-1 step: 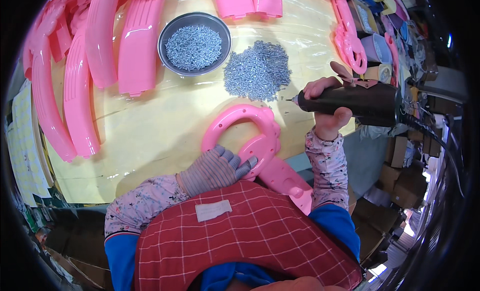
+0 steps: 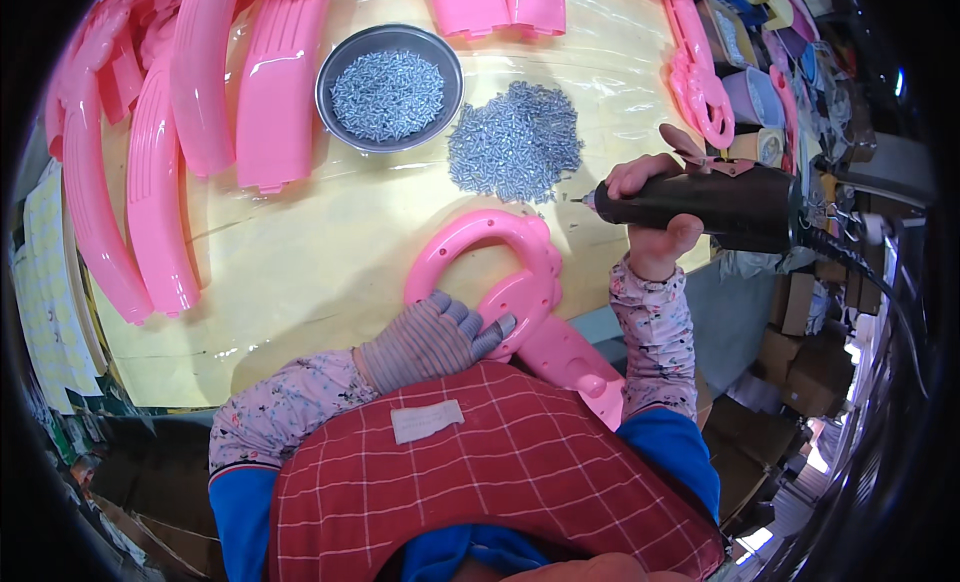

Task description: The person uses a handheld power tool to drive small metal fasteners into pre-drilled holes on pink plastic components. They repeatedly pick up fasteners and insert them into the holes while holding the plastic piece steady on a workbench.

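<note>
My left hand (image 2: pixel 425 342), in a grey striped glove, is closed on the near edge of a pink plastic part (image 2: pixel 540 277). This part has an open ring at its far end and small holes along it; its near end passes over the table edge beside my apron. My right hand (image 2: pixel 662 247) is wrapped round a black electric screwdriver (image 2: pixel 740 210), held level with its bit pointing left. That bit is just right of a loose pile of small silvery screws (image 2: pixel 515 142) and apart from the pink part. More screws fill a round metal bowl (image 2: pixel 327 117).
Long curved pink pieces (image 2: pixel 280 92) lie at the left of the table (image 2: pixel 290 252), and two pink ends (image 2: pixel 470 7) at the far side. Another ringed pink part (image 2: pixel 700 82) is far right, beside small bins (image 2: pixel 752 97). A cable (image 2: pixel 850 254) trails from the screwdriver; cardboard boxes (image 2: pixel 810 387) stand below right.
</note>
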### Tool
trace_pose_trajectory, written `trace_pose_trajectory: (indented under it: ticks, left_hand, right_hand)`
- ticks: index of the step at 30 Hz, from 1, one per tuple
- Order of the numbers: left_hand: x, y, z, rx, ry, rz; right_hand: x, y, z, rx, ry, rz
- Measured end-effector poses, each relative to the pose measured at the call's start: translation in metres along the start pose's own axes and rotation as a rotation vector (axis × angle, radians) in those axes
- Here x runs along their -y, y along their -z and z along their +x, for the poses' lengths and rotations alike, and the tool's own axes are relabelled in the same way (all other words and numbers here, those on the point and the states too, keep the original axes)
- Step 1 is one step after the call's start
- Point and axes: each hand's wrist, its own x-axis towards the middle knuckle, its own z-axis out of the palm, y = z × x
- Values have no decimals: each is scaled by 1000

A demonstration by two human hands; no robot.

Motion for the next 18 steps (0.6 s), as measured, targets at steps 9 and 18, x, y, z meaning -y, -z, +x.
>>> trace_pose_trajectory:
  ticks: [9,18]
  left_hand:
    - [-1,1,0,-6,21,-36]
    - [-3,-2,0,-65,29,22]
  right_hand:
    - [-12,-3,-1,67,1,-87]
    - [-5,-23,-8,229,141,269]
